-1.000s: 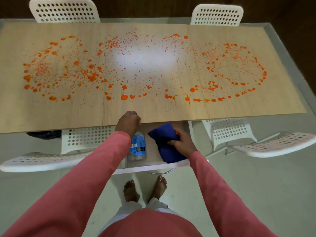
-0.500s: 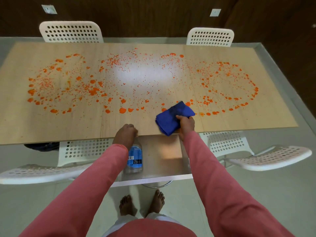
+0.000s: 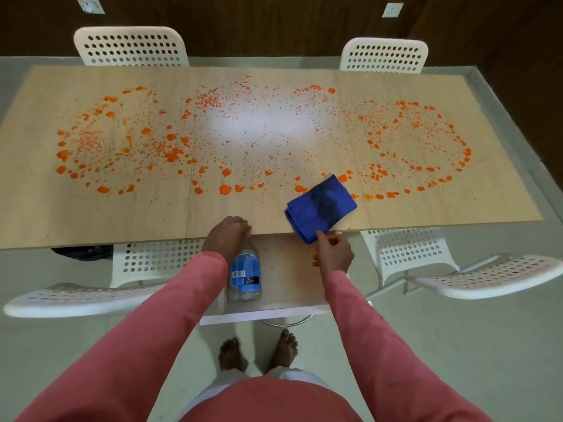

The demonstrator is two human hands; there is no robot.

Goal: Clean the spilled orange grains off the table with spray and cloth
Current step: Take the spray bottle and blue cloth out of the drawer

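The table [image 3: 91, 214] is the landmark, and its top is as covered as it was a second ago: orange grains [image 3: 225, 189] lie in three rough rings across most of it, none wiped yet. What has changed is the cloth [image 3: 321, 207]. A second ago it sat on the low stand [image 3: 286, 269] under the table's near edge, gripped by the right hand; half a second ago that hand was lifting it over the edge. Now the folded blue cloth lies on the table at the near edge, one corner overhanging, its far corner among the nearest grains. The right hand [image 3: 333, 254] has let go and hangs just below the edge, fingers loosely curled, holding nothing. So the cloth is staged and, as I judge it, spraying comes next. The left hand [image 3: 227, 237] stays wrapped around the top of the spray bottle [image 3: 245, 275], which has not left the stand.
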